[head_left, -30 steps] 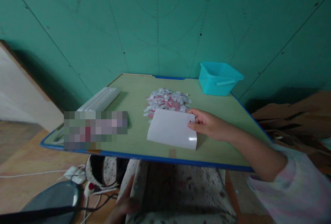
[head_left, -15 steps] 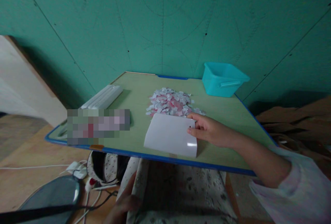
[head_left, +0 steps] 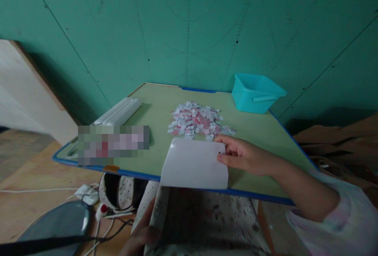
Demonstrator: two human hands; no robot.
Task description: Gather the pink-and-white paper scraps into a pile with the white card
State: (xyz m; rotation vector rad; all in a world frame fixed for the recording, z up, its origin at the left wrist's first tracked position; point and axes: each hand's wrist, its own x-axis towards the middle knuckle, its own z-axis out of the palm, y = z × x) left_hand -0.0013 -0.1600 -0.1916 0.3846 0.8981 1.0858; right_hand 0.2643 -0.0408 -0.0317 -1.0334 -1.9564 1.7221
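My right hand (head_left: pixel 240 155) pinches the right side of a thin white plastic scraper (head_left: pixel 193 165) with a small hole near that side. The scraper leans across the table's front edge, and its lower side reaches that edge. Just beyond it lies a heap of small white and pink paper scraps (head_left: pixel 196 118). Below the tabletop, my left hand (head_left: pixel 143 234) is closed on the left edge of a floral-patterned cloth (head_left: pixel 218 216), which sags open like a pouch under the table edge. Part of the left hand is dark and blurred.
A turquoise bucket (head_left: pixel 255 94) stands at the table's back right corner. White rolls (head_left: pixel 119 111) lie on the left, behind a pixelated patch. A dark round stool (head_left: pixel 59 224), cables and a power strip (head_left: pixel 88 194) are below left. The green wall (head_left: pixel 189 31) rises behind.
The scraper has come toward me, from the near side of the scrap heap to the table's front edge, with my right hand on it. My left hand stays on the cloth.
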